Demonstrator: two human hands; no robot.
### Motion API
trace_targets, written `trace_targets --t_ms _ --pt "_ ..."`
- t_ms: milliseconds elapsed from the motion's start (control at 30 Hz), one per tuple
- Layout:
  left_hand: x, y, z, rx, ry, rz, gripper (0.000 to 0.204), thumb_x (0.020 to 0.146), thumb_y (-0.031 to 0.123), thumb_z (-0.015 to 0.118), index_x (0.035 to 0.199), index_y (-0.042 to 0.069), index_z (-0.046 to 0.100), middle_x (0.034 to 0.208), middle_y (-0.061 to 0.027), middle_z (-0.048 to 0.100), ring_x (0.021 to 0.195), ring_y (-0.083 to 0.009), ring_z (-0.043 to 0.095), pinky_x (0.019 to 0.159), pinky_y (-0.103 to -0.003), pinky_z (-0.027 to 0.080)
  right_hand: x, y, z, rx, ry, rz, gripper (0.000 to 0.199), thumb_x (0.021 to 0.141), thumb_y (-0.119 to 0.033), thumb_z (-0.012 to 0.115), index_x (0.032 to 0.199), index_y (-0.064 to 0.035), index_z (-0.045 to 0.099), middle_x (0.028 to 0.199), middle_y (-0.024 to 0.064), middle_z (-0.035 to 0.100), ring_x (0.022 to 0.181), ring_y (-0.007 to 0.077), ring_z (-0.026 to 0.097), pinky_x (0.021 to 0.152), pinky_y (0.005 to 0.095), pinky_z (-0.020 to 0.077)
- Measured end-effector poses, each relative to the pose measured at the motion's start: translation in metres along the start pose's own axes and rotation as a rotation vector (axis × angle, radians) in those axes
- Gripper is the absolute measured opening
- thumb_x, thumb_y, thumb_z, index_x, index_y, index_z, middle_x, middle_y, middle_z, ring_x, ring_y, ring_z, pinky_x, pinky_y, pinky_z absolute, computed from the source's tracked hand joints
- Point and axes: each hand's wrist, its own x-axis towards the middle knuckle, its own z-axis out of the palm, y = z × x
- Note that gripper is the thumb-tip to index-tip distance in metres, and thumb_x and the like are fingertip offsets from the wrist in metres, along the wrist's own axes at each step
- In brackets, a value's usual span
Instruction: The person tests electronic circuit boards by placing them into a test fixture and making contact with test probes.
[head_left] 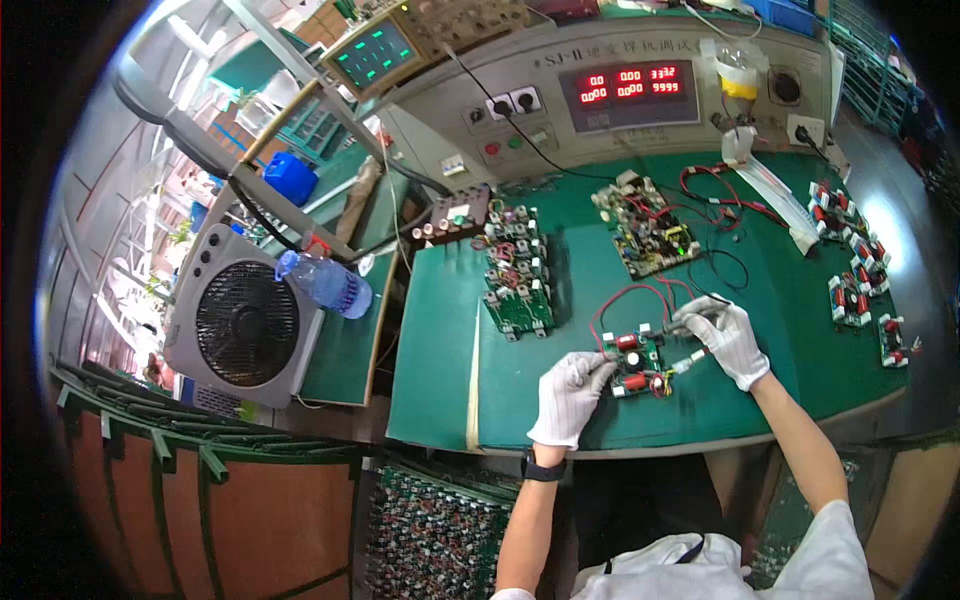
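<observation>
A small green circuit board [634,362] with red and black parts lies on the green bench mat near its front edge. Pinched fingers of my white-gloved left hand [568,397] are at its left edge; they grip the board there. On the other side, my gloved right hand [728,342] pinches the dark end of a test lead, close to the board's upper right. A white plug [689,362] on short wires sticks out from the board's right side. Red leads [632,291] loop from the small board toward a larger circuit board [648,228] farther back.
Several stacked boards [518,270] stand left of the work. More small boards [850,300] line the right edge. Behind are a test panel with a red display [630,95] and an oscilloscope [375,58]. A fan [248,318] and a water bottle [325,285] stand at left.
</observation>
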Motion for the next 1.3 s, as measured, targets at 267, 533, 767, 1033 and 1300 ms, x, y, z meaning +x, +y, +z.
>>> trace_targets --t_ms 267,533,767,1033,1300 --pt "-0.002 0.006 -0.005 -0.1 0.023 -0.122 0.012 0.087 0.009 0.082 0.096 0.002 0.078 0.091 -0.0102 0.075 0.08 -0.0189 0.07 0.075 -0.031 0.056 0.01 0.003 0.002 -0.189 -0.02 -0.02 0.014 0.1 -0.008 0.065 0.106 0.0033 0.07 0.099 0.0097 0.076 0.093 0.0167 0.073 0.087 0.0305 0.0576" --pt "0.008 -0.021 -0.018 -0.174 -0.019 -0.153 0.016 0.094 0.005 0.077 0.108 -0.003 0.074 0.1 -0.0044 0.076 0.085 -0.0061 0.064 0.078 -0.024 0.054 0.024 -0.003 0.013 0.039 -0.136 -0.056 0.025 0.104 -0.02 0.066 0.112 0.0035 0.063 0.103 0.0121 0.074 0.098 0.0197 0.073 0.086 0.0305 0.0569" --pt "0.009 -0.011 -0.004 0.02 -0.022 -0.126 0.012 0.09 0.007 0.08 0.1 0.001 0.078 0.092 -0.0081 0.074 0.076 -0.0119 0.066 0.072 -0.027 0.054 0.014 0.005 -0.003 -0.119 -0.206 -0.053 0.028 0.104 -0.024 0.065 0.11 0.0031 0.063 0.097 0.0115 0.074 0.088 0.0161 0.071 0.08 0.0299 0.0563" --pt "0.003 -0.005 -0.011 0.109 -0.004 -0.017 0.011 0.089 0.006 0.081 0.098 0.001 0.079 0.09 -0.0049 0.075 0.076 -0.0124 0.065 0.071 -0.03 0.054 0.008 -0.002 0.007 -0.125 -0.18 -0.047 0.016 0.106 -0.014 0.058 0.106 0.0019 0.06 0.095 0.0123 0.072 0.088 0.0179 0.07 0.083 0.0343 0.0569" --pt "0.003 -0.001 -0.014 0.007 -0.007 -0.091 0.016 0.089 0.007 0.08 0.103 0.0 0.077 0.091 -0.01 0.074 0.08 -0.0177 0.07 0.076 -0.029 0.055 0.008 -0.006 0.008 -0.137 -0.212 -0.035 0.022 0.104 -0.016 0.063 0.104 0.0052 0.063 0.092 0.0136 0.072 0.089 0.0192 0.074 0.074 0.031 0.0599"
